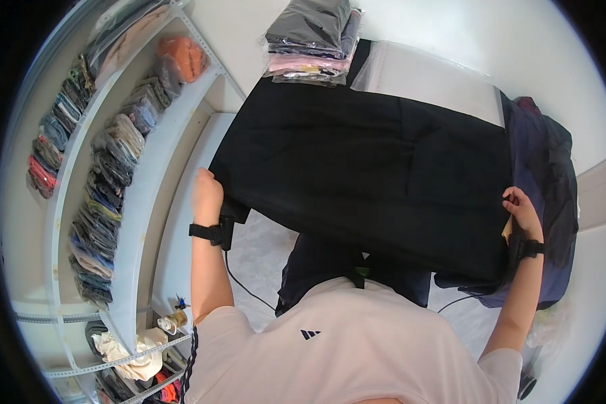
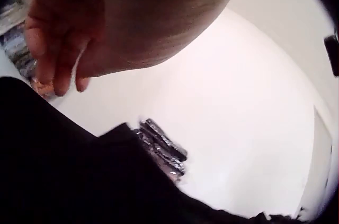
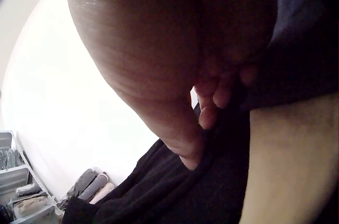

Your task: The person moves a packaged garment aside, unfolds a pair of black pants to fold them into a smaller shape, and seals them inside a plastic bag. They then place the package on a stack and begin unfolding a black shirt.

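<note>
A large black garment (image 1: 357,168) lies spread across the surface in front of me, its near edge hanging toward my body. By its left edge is my left hand (image 1: 207,195), fingers loosely bent. In the left wrist view, those fingers (image 2: 61,70) hang above the black cloth with a light sliver between them. At the right edge, my right hand (image 1: 524,210) pinches the cloth. In the right wrist view, the thumb of the right hand (image 3: 159,75) presses on the dark fabric, opposite the bent fingers. A tan flat piece (image 3: 291,160) shows beside that hand.
A stack of bagged folded clothes (image 1: 310,44) stands at the back left of the surface. A clear plastic bag (image 1: 431,74) lies behind the garment. Dark blue and black clothes (image 1: 542,202) hang at the right. Shelves (image 1: 138,202) with many bagged garments line the left side.
</note>
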